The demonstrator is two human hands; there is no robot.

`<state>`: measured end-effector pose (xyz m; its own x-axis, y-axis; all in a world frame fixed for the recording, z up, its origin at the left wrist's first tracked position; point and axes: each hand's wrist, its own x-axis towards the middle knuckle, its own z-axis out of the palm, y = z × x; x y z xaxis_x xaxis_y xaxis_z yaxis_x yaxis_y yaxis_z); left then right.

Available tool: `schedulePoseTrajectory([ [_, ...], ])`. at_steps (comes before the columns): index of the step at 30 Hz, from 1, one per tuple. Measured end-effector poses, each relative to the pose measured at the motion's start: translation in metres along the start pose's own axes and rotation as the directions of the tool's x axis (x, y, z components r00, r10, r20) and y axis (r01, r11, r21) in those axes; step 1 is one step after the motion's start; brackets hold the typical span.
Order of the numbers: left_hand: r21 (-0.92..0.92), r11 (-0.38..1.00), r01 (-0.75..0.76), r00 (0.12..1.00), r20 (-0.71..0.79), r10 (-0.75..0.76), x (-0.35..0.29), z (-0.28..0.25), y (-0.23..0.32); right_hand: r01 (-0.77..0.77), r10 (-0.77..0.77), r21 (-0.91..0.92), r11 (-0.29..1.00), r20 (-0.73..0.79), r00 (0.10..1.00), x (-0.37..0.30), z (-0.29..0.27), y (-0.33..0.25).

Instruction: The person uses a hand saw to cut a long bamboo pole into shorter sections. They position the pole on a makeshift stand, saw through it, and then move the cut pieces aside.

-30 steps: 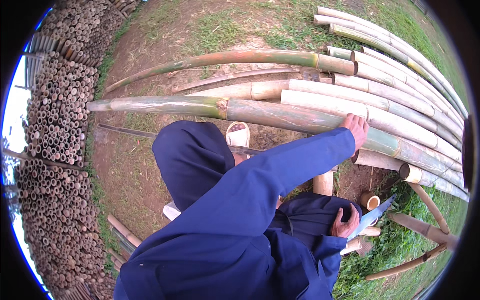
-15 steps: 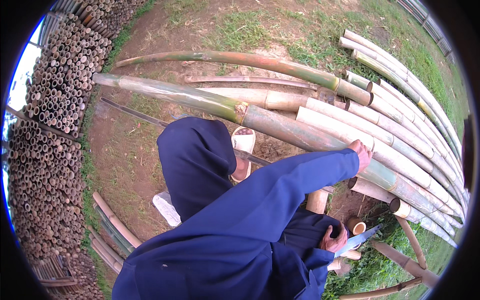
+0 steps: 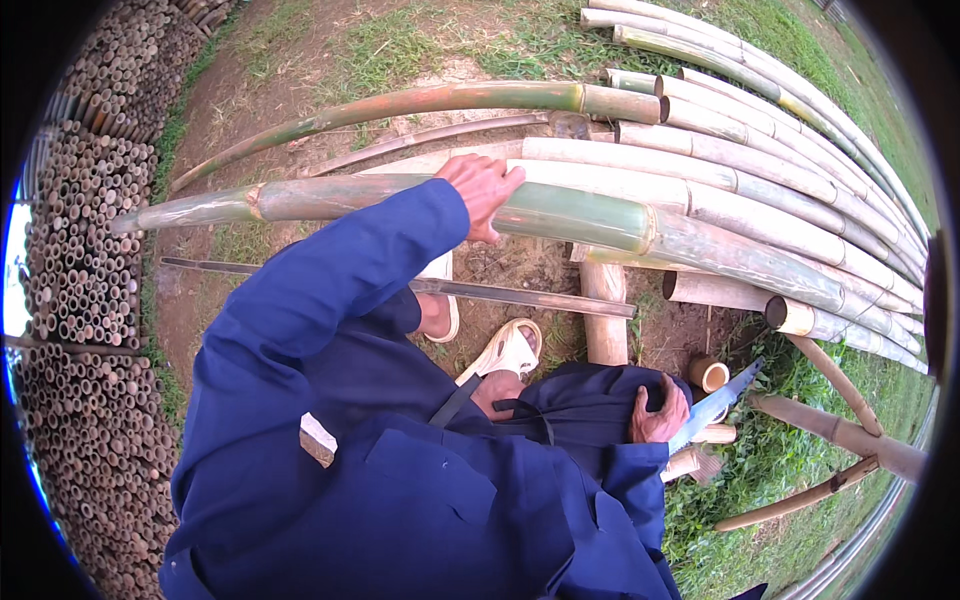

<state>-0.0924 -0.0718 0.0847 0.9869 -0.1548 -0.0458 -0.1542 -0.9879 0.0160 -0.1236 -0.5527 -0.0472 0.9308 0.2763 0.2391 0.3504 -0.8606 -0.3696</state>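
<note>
My left hand (image 3: 482, 195) is closed over the top of a long green bamboo pole (image 3: 580, 215) that stretches across in front of me, thumb on its near side. My right hand (image 3: 660, 410) rests by my right knee, its fingers curled round the hidden handle of a handsaw. The saw's bluish blade (image 3: 715, 405) points away to the right. Beneath the pole, a short thick bamboo piece (image 3: 604, 315) lies pointing toward me. A long, flat dark strip (image 3: 530, 297) crosses it near my sandalled feet.
Several pale cut bamboo poles (image 3: 760, 195) lie stacked at the right. A curved green-brown pole (image 3: 440, 100) lies beyond mine. Bamboo stacked end-on (image 3: 85, 260) fills the left side. A short bamboo offcut (image 3: 708, 374) and a bamboo frame (image 3: 840, 430) are at the lower right.
My left hand has moved left with the green bamboo pole in its grip, and the pole has slid left. The view has shifted, showing both feet. My right hand stays by the knee.
</note>
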Motion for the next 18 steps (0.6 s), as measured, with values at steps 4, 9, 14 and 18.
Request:
schedulePoseTrajectory([
  [4,0.051,0.989,0.142,0.983,0.109,-0.146,-0.052,0.017,-0.033,0.015,-0.015,-0.003,1.0,0.127,0.992,0.018,-0.006,-0.02],
  [9,0.102,0.981,0.164,0.982,0.074,-0.172,-0.061,0.03,-0.027,0.169,-0.202,0.226,0.959,0.131,0.971,0.056,0.03,-0.061],
  [14,0.147,0.961,0.235,0.972,-0.046,-0.231,-0.068,0.023,-0.014,0.434,-0.481,0.22,0.874,0.254,0.839,0.094,0.091,-0.097],
  [18,-0.01,0.968,0.252,0.923,-0.297,-0.243,-0.103,0.006,-0.007,0.555,-0.521,0.085,0.828,0.484,0.703,0.102,0.14,-0.093],
])
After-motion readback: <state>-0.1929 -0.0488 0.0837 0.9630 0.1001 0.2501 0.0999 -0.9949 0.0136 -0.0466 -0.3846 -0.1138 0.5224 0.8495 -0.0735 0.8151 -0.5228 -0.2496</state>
